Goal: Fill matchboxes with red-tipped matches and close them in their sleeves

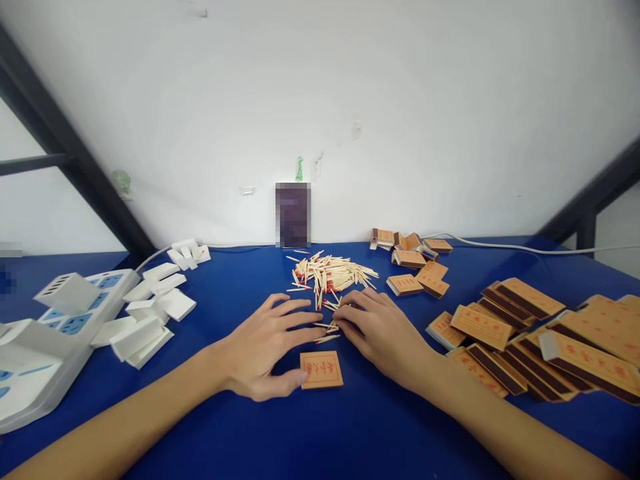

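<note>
My left hand [265, 343] lies low over the blue table with its fingers spread and nothing held. Its thumb tip rests at the left edge of an orange matchbox [323, 371] lying flat in front of me. My right hand [377, 327] is bent down, fingertips drawn together on a few loose matches [331, 326]; the fingers partly hide them. Just beyond both hands is a heap of red-tipped matches [335, 272].
Several white inner trays [150, 330] lie at left beside a white power strip [75, 333] with plugged-in chargers. Orange matchboxes [483, 327] are piled at right, with more matchbox sleeves [410, 259] at the back right. A wall closes off the table's [240, 447] far edge.
</note>
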`<state>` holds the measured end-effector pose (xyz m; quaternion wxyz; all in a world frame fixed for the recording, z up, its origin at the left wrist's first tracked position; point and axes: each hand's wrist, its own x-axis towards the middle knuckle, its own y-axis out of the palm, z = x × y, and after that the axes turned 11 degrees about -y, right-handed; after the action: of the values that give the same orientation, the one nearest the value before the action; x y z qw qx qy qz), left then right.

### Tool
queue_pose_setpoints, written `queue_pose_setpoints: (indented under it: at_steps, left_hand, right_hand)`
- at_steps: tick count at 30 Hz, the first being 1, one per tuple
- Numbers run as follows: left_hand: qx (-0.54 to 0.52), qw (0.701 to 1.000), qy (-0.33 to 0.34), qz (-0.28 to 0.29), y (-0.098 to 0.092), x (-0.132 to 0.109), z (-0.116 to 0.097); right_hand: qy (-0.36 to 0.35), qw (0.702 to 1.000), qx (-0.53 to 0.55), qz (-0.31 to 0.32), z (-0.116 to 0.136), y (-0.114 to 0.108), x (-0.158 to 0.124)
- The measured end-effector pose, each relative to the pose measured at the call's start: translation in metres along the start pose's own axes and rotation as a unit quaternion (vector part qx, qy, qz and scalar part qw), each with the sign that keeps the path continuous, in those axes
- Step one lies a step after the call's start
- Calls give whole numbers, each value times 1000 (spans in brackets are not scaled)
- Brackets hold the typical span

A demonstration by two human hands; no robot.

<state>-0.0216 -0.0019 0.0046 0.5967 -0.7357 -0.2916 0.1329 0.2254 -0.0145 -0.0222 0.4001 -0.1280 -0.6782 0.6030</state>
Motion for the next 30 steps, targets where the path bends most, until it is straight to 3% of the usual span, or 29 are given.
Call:
queue_pose_setpoints:
  at_steps: [16,22,30]
  left_hand:
    - [15,999,47,-13,2,0,1]
    - [13,999,40,15,0,2,-2]
    - [-42,999,21,-10,3,0,2]
  right_hand:
    - [45,990,-133,0,-2,-2,13]
    - [30,993,-113,2,2,-5,4]
    - [38,994,-93,35,9,-6,4]
